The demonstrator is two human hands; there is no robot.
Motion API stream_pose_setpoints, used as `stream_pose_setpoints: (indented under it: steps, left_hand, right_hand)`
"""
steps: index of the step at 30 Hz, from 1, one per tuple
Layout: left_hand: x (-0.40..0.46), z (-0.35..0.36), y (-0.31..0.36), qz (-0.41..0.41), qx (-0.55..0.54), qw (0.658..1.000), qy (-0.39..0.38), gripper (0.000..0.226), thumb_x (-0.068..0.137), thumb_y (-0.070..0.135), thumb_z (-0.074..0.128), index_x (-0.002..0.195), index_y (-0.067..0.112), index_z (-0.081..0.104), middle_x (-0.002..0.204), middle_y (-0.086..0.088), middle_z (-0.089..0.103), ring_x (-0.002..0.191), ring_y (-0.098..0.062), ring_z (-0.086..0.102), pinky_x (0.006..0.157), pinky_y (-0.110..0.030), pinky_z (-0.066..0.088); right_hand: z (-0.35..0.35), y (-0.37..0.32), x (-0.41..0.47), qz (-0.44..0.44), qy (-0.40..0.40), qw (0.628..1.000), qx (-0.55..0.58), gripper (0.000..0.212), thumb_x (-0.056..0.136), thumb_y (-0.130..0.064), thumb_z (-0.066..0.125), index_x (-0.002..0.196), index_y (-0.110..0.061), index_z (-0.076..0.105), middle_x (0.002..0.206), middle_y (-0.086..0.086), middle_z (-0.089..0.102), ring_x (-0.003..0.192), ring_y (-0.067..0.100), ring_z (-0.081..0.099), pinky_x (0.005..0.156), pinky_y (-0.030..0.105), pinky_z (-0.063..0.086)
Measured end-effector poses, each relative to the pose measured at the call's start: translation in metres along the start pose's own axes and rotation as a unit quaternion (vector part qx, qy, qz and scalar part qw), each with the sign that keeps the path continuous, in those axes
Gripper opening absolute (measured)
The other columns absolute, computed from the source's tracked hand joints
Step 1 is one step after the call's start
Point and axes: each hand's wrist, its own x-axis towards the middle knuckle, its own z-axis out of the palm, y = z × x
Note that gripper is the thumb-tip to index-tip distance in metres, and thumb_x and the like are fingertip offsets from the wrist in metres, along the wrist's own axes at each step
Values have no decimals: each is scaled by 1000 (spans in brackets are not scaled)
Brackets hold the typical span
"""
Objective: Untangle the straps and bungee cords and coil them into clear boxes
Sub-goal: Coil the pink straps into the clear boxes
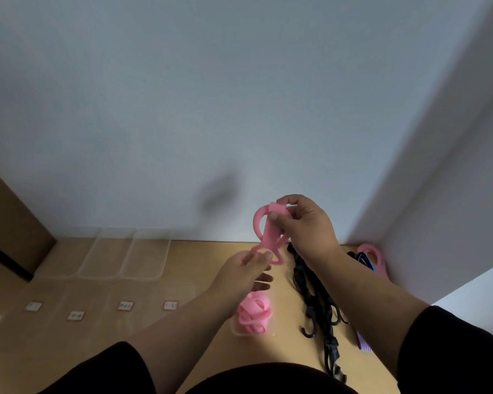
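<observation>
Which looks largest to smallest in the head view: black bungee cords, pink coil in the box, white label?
1. black bungee cords
2. pink coil
3. white label
All lie on the floor.

Plain pale grey-white wall (182, 95) meets a second white wall (453, 166) at right. Light wooden tabletop (211, 251) below; brown wooden panel (9, 220) at left.

The desk (182, 257) was of light wood and stood against a white wall. On its far left part three clear boxes (125, 254) lay side by side. Nearer, four clear lids (97, 305) with small white labels lay flat. A small clear box (244, 331) held coiled pink bands (252, 312). Just right of it lay black bungee cords (315, 297) with hooks. In the far right corner were a pink strap (374, 255) and a blue one (363, 258).
</observation>
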Motion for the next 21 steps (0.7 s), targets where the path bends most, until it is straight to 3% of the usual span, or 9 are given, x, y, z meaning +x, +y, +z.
stream_pose_setpoints:
  steps: [3,5,8,10,12,15,18,21]
  left_hand:
    - [6,8,0,-55,-119,991,-14,34,91,36,72,110,7,72,113,-10,74,104,-25,72,92,-35,58]
    - [11,7,3,-66,-169,983,-12,39,89,27,74,118,2,67,119,-14,72,111,-27,68,95,-33,55]
    - [15,1,9,-38,-223,973,-50,52,83,25,79,127,4,61,126,-14,69,120,-26,65,102,-33,51]
    - [18,-2,11,-6,-250,965,-82,54,82,25,78,128,5,60,128,-13,68,122,-24,63,102,-32,51]
    - [22,-3,13,31,-276,955,-102,47,84,16,75,127,3,62,126,-17,68,122,-28,63,101,-33,52]
    - [26,-3,15,88,-260,955,-111,35,84,-4,66,117,8,71,106,-16,67,102,-27,67,96,-34,54]
    - [28,-3,16,102,-263,954,-97,42,78,-10,65,111,15,74,104,-14,69,97,-26,68,84,-33,57]
    - [32,-2,13,107,-257,955,-104,50,77,-9,64,121,15,69,107,-16,67,95,-30,62,84,-38,55]
  right_hand:
    - [7,5,-1,3,-16,1000,3,20,88,-18,75,96,-36,70,87,-2,77,75,21,75,64,36,63]
    - [9,8,-2,11,-21,1000,8,21,88,-16,77,94,-35,71,86,-1,77,72,22,75,64,35,62]
    - [11,12,-3,36,-32,998,31,17,87,-13,76,93,-28,72,85,4,76,68,29,74,63,38,61]
    - [12,17,-3,56,-31,997,40,15,87,-11,75,94,-24,73,87,7,77,76,35,74,68,44,62]
    - [12,21,-2,72,-32,996,44,12,85,-11,76,93,-20,74,91,9,76,77,35,72,68,43,61]
    - [12,23,-1,81,-47,995,22,7,84,-12,76,86,-19,75,90,4,76,65,25,69,61,35,57]
    - [11,25,1,94,-61,994,-14,5,82,-12,77,84,-16,74,78,5,75,58,23,68,58,31,56]
    - [12,26,2,102,-57,992,-44,7,82,-13,76,87,-16,74,78,4,75,62,22,71,57,31,58]
